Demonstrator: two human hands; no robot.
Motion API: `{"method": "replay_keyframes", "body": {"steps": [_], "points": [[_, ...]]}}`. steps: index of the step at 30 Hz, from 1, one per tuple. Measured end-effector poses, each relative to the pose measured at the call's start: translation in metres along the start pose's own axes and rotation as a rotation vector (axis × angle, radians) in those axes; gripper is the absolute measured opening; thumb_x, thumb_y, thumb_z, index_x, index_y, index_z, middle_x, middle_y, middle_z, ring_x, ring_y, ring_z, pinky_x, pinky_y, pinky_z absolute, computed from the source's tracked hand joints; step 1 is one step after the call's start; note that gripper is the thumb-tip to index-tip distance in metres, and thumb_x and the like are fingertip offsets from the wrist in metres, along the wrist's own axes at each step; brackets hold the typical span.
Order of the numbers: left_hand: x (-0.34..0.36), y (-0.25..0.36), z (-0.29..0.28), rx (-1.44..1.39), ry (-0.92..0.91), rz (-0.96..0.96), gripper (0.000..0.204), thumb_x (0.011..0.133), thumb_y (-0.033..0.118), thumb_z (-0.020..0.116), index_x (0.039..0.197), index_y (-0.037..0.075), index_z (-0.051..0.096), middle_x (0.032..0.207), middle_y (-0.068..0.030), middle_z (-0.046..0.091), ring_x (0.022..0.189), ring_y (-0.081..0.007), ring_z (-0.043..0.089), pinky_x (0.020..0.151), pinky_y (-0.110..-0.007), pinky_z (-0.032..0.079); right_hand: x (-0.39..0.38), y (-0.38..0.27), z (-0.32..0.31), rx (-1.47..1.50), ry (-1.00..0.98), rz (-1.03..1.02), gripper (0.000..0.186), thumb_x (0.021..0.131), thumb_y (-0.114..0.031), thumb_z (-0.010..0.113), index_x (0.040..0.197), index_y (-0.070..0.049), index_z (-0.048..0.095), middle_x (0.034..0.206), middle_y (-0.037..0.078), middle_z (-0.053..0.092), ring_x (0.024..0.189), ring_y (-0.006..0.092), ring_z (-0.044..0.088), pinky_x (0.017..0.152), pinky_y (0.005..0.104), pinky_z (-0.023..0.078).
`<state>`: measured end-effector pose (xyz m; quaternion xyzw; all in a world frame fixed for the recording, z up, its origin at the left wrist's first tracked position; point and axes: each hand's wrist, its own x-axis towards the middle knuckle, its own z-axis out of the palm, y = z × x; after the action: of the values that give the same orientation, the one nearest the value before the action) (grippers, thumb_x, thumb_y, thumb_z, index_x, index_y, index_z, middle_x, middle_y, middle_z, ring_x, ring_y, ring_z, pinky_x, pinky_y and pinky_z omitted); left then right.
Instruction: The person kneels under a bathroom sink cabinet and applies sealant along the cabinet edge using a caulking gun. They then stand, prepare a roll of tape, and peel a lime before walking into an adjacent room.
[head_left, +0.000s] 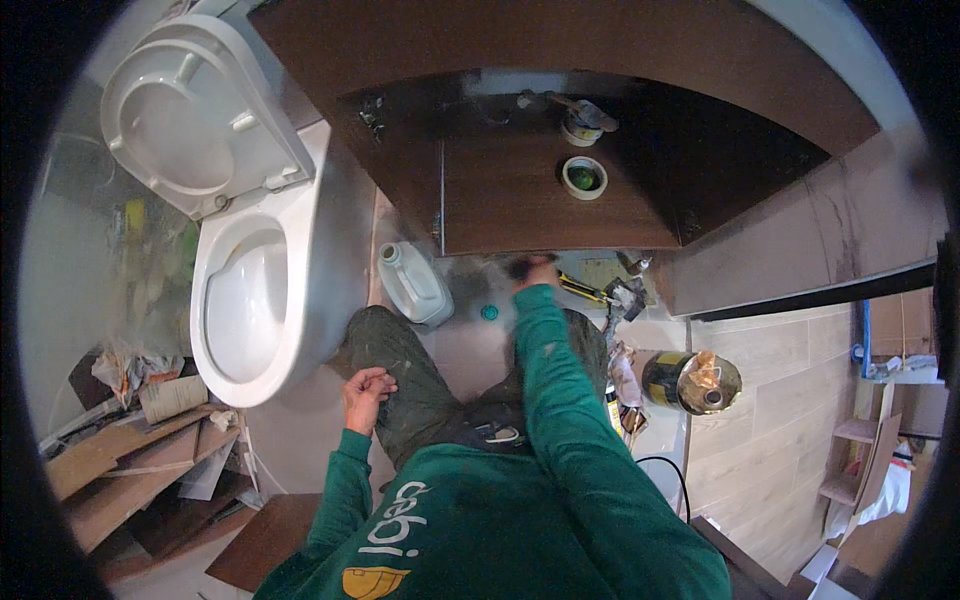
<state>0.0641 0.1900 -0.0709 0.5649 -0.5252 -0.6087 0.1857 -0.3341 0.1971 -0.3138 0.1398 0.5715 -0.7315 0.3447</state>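
My right hand [538,271] is closed round a dark object I cannot make out, just below the edge of the brown cabinet [540,220]. Beside it, a yellow-and-black tool [583,289] lies on the floor among grimy items. A white plastic jug [414,285] stands left of that hand, with a small teal cap [489,312] nearby. My left hand [366,398] hovers by my left thigh, fingers loosely bent and holding nothing visible. Inside the cabinet are a pale ring-shaped pot [584,177] with green inside and another pot [582,130] topped by a dirty object.
A white toilet [215,350] with raised lid is on my left. Wood boards and scraps [140,450] pile at lower left. A metal can [665,378], rags [620,370] and a black cable [680,480] are at my right, by plank-look tiles [750,380]. Cardboard and bags [890,480] lie further right.
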Motion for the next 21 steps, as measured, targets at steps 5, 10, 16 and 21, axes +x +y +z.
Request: {"method": "replay_keyframes", "body": {"steps": [5, 10, 16, 21], "points": [[0.027, 0.003, 0.022, -0.010, -0.002, 0.107, 0.025, 0.086, 0.011, 0.064, 0.105, -0.005, 0.063, 0.088, -0.0114, 0.070, 0.075, -0.0169, 0.068, 0.067, -0.028, 0.051, -0.044, 0.113, 0.077, -0.287, -0.349, 0.120, 0.028, 0.080, -0.005, 0.057, 0.107, -0.004, 0.064, 0.105, 0.011, 0.065, 0.094, 0.0293, 0.063, 0.081, 0.0416, 0.052], [0.115, -0.005, 0.043, 0.230, 0.196, 0.272, 0.031, 0.082, 0.014, 0.068, 0.102, -0.008, 0.063, 0.085, -0.0121, 0.069, 0.074, -0.0200, 0.067, 0.070, -0.031, 0.052, -0.055, 0.040, -0.032, -0.255, -0.354, 0.293, 0.037, 0.080, -0.011, 0.049, 0.112, 0.004, 0.060, 0.109, 0.017, 0.065, 0.100, 0.0335, 0.063, 0.090, 0.0452, 0.050], [0.192, -0.005, 0.068, 0.084, 0.105, 0.133, 0.040, 0.077, 0.019, 0.072, 0.104, -0.009, 0.064, 0.085, -0.0165, 0.069, 0.078, -0.0252, 0.066, 0.075, -0.035, 0.052, -0.054, -0.094, -0.121, 0.310, -0.159, 0.152, 0.045, 0.074, -0.009, 0.050, 0.117, 0.004, 0.056, 0.113, 0.017, 0.063, 0.103, 0.0361, 0.061, 0.095, 0.0474, 0.047], [0.199, 0.037, 0.058, 0.389, 0.032, 0.227, 0.038, 0.074, 0.014, 0.069, 0.105, -0.009, 0.065, 0.084, -0.0168, 0.071, 0.072, -0.0238, 0.067, 0.072, -0.036, 0.052, -0.041, -0.105, -0.069, 0.400, -0.185, 0.008, 0.019, 0.070, -0.016, 0.065, 0.086, -0.007, 0.061, 0.092, 0.008, 0.063, 0.087, 0.0284, 0.058, 0.085, 0.0419, 0.046]]}}
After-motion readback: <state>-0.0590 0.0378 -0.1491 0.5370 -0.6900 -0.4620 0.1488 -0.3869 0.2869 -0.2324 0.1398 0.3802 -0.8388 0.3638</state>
